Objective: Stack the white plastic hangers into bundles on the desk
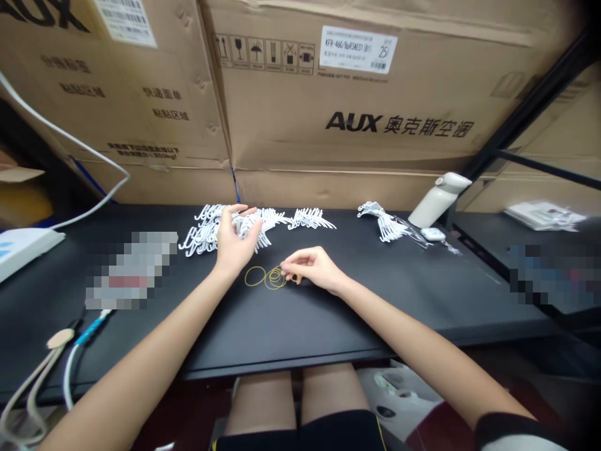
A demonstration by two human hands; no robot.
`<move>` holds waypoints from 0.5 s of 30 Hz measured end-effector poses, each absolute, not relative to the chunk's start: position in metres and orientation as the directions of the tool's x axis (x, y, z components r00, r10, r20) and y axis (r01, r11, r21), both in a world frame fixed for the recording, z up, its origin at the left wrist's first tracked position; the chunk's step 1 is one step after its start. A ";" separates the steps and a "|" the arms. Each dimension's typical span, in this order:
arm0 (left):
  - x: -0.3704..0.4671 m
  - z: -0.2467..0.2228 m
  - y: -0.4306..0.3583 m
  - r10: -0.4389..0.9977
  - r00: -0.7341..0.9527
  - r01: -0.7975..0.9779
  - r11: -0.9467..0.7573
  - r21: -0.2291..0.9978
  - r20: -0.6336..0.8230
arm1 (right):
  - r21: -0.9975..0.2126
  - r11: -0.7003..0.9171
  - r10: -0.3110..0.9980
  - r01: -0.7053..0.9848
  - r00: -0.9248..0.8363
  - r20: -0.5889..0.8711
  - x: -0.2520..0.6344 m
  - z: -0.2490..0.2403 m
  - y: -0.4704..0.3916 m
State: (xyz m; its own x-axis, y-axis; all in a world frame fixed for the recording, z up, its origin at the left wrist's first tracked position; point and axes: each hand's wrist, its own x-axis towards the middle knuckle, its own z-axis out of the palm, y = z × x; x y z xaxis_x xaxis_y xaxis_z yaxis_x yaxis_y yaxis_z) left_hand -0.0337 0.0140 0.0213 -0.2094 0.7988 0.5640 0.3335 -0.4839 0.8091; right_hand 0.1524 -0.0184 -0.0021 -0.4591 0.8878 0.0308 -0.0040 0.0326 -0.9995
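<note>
Right hand [315, 269] first: my thumb and fingertips are pinched on the thin yellow rubber bands [276, 277], which lie in overlapping rings on the smooth black bench [399, 294], one loop spread out just to the left of the coil. Over to my left hand [237, 241], palm turned inward, fingers curved and parted over the heap of small white plastic hooks [200, 238]; whether I have any of them gripped, I cannot tell, since the fingers cover that spot.

Just right of the heap sits a short slanted row of white hooks [307, 219], and well apart, further right, a gathered bundle of white hooks [392, 227] fans out toward me.

Now the containers! A big brown cardboard carton printed AUX [357, 94] walls off the back, with a second brown carton [131, 125] beside it on the left; neither shows me its contents. At the right rear there's an off-white bottle with a lid [434, 202], its lid on, its inside hidden. Just in front of it lies a small rounded white case [432, 234], and what it holds I can't see.
</note>
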 end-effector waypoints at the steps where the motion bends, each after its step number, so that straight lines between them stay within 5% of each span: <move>1: -0.034 0.020 0.014 0.808 -0.204 0.329 -0.475 0.816 0.553 | -0.998 0.057 0.890 0.015 -0.454 0.044 0.152 -0.003 -0.018; 15: -0.052 0.028 0.010 0.986 -0.075 -0.173 -0.161 0.972 0.150 | -0.853 0.409 0.886 0.324 -0.363 0.287 0.150 -0.008 -0.023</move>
State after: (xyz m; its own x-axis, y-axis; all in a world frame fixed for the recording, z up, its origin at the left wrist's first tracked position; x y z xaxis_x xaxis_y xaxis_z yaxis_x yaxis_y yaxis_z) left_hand -0.0521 0.0099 0.0283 -0.0751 0.9858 0.1504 -0.1726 -0.1614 0.9717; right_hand 0.1502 -0.0233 -0.0085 -0.3629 0.8865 0.2872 0.3242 0.4090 -0.8530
